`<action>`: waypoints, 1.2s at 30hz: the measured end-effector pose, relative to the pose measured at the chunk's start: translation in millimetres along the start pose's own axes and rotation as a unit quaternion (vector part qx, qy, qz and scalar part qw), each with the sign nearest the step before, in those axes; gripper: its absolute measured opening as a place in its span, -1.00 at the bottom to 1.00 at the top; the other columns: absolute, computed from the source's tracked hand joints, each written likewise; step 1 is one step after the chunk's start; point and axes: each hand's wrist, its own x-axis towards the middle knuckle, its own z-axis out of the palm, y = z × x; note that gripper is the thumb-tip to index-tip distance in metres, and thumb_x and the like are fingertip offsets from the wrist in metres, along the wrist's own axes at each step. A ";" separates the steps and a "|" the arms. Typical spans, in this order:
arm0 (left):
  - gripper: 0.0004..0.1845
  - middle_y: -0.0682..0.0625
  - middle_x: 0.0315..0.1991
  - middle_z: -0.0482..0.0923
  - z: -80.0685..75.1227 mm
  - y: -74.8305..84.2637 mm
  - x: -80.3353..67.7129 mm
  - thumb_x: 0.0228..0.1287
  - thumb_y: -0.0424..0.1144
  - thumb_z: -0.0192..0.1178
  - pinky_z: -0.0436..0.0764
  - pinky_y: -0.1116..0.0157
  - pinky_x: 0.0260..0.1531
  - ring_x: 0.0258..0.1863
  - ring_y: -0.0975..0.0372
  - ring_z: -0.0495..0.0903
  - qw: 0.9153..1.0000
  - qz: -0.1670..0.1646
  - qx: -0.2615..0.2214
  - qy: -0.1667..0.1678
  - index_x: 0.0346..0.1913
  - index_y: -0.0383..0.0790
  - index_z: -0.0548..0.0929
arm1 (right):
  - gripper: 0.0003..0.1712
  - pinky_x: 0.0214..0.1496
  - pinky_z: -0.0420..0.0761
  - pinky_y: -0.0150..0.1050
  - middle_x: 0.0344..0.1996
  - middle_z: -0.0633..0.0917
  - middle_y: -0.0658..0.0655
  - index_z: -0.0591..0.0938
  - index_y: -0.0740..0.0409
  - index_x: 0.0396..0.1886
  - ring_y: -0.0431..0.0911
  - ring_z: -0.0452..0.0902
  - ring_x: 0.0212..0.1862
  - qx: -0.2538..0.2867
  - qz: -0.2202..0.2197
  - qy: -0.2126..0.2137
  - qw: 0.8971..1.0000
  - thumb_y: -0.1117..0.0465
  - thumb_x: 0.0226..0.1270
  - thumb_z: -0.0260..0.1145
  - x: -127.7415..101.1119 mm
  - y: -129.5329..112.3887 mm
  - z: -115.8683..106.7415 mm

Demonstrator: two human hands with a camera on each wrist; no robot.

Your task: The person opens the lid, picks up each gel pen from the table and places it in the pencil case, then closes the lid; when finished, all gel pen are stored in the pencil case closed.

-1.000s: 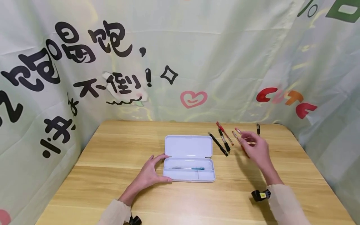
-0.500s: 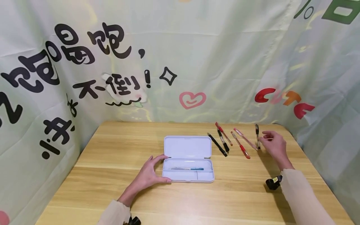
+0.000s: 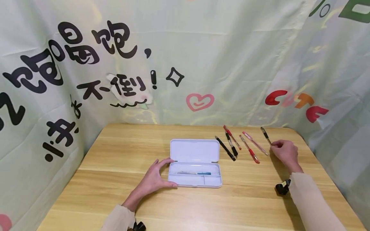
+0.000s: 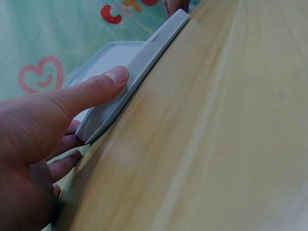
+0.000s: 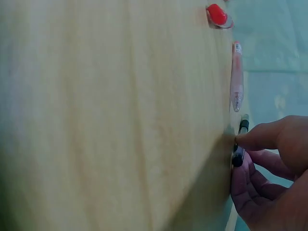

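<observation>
A white pencil case (image 3: 193, 150) lies open mid-table, with a blue pen (image 3: 194, 173) in its tray. My left hand (image 3: 166, 172) holds the case's left end, thumb (image 4: 98, 89) on the front edge (image 4: 144, 67) and fingers at the hinge side. To the right lies a row of pens: a black one (image 3: 224, 148), a red and a black one (image 3: 231, 141), a red one (image 3: 249, 149) and a pink one (image 3: 255, 143). My right hand (image 3: 274, 145) pinches the near end of the far-right black pen (image 3: 266, 136), seen as the dark barrel (image 5: 239, 144) between thumb and fingers.
The wooden table (image 3: 115, 192) is walled by pale green printed cloth (image 3: 231, 64) at the back and both sides. The table's right edge lies just beyond my right hand. In the right wrist view the pink pen (image 5: 236, 77) and a red cap (image 5: 217, 14) lie nearby.
My right hand moved right from over the red pens to the far-right black pen and pinched it; that pen now lies slanted. The left hand and case stayed put.
</observation>
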 end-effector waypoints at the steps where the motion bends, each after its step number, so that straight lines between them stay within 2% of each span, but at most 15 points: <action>1: 0.02 -0.04 0.39 0.51 0.5 -0.1 0.3 -0.29 0.24 0.68 -0.03 -0.23 0.53 0.45 -0.08 0.35 1.000 0.003 0.001 0.000 0.34 -0.03 0.55 | -0.69 -0.27 0.37 -0.15 -0.28 0.74 0.35 0.72 0.42 -0.13 0.20 0.52 -0.18 -0.002 0.004 0.001 1.000 0.22 0.31 0.34 0.1 0.5 -0.5; 6: 0.02 -0.06 0.39 0.50 0.2 2.1 0.2 -0.30 0.22 0.69 0.00 -0.30 0.50 0.46 -0.19 0.29 1.000 -0.005 -0.003 0.000 0.34 -0.03 0.56 | -0.66 -0.27 0.42 -0.19 -0.22 0.76 0.37 0.74 0.42 -0.07 0.15 0.55 -0.18 0.004 0.007 0.005 1.000 0.21 0.33 0.37 -0.3 0.8 0.4; 10: 0.03 -0.07 0.40 0.49 -1.2 3.1 0.4 -0.30 0.23 0.69 -0.05 -0.25 0.53 0.46 -0.13 0.32 1.000 -0.006 -0.008 -0.008 0.35 -0.04 0.55 | -0.62 -0.40 0.56 -0.31 -0.17 0.76 0.36 0.73 0.39 0.04 -0.07 0.58 -0.33 0.033 0.013 -0.007 0.999 0.19 0.39 0.38 -4.7 -2.6 0.2; 12: 0.03 -0.06 0.40 0.49 -1.2 3.0 0.3 -0.29 0.23 0.69 -0.05 -0.25 0.53 0.46 -0.12 0.32 1.000 -0.008 -0.008 -0.010 0.35 -0.04 0.55 | -0.60 -0.46 0.58 -0.38 -0.11 0.75 0.35 0.71 0.36 0.10 -0.14 0.55 -0.35 0.049 0.014 -0.014 0.999 0.16 0.43 0.36 -9.1 -7.8 -1.6; 16: 0.03 -0.07 0.40 0.48 -1.8 3.5 -0.5 -0.30 0.23 0.69 -0.05 -0.27 0.52 0.47 -0.16 0.29 1.000 -0.014 -0.010 -0.007 0.35 -0.04 0.55 | -0.62 -0.44 0.54 -0.50 -0.06 0.75 0.36 0.72 0.31 0.10 -0.34 0.50 -0.33 0.062 -0.021 0.001 0.998 0.13 0.46 0.34 -17.3 -24.4 -3.7; 19: 0.03 -0.07 0.40 0.49 -2.2 3.7 -0.3 -0.30 0.22 0.69 -0.06 -0.25 0.53 0.47 -0.13 0.30 1.000 -0.014 -0.009 -0.008 0.35 -0.05 0.55 | -0.68 -0.40 0.51 -0.59 -0.13 0.77 0.35 0.75 0.32 0.03 -0.51 0.45 -0.35 0.071 -0.062 0.022 0.995 0.17 0.45 0.36 -23.6 -37.3 -4.1; 21: 0.02 -0.07 0.40 0.49 -2.0 3.6 0.2 -0.29 0.22 0.69 -0.06 -0.24 0.54 0.46 -0.12 0.32 1.000 -0.011 -0.009 -0.007 0.35 -0.05 0.55 | -0.70 -0.37 0.51 -0.64 -0.16 0.77 0.36 0.76 0.32 0.00 -0.56 0.44 -0.34 0.086 -0.083 0.028 0.992 0.19 0.44 0.37 -29.0 -46.1 -3.8; 30: 0.03 -0.08 0.41 0.48 -1.7 4.1 -0.7 -0.30 0.21 0.70 0.02 -0.36 0.46 0.48 -0.29 0.20 1.000 -0.023 -0.005 -0.006 0.35 -0.02 0.55 | -0.80 -0.24 0.55 -0.68 -0.18 0.77 0.29 0.76 0.29 -0.06 -0.52 0.52 -0.23 0.146 -0.156 0.013 0.977 0.28 0.42 0.40 -56.2 -84.4 2.7; 36: 0.03 -0.08 0.40 0.49 -2.0 3.5 -0.5 -0.30 0.20 0.70 -0.01 -0.30 0.50 0.47 -0.20 0.26 1.000 -0.016 -0.004 -0.005 0.35 -0.03 0.55 | -0.85 -0.19 0.64 -0.56 -0.22 0.79 0.23 0.77 0.29 -0.11 -0.39 0.63 -0.22 0.180 -0.191 -0.013 0.965 0.35 0.36 0.44 -71.8 -108.8 16.3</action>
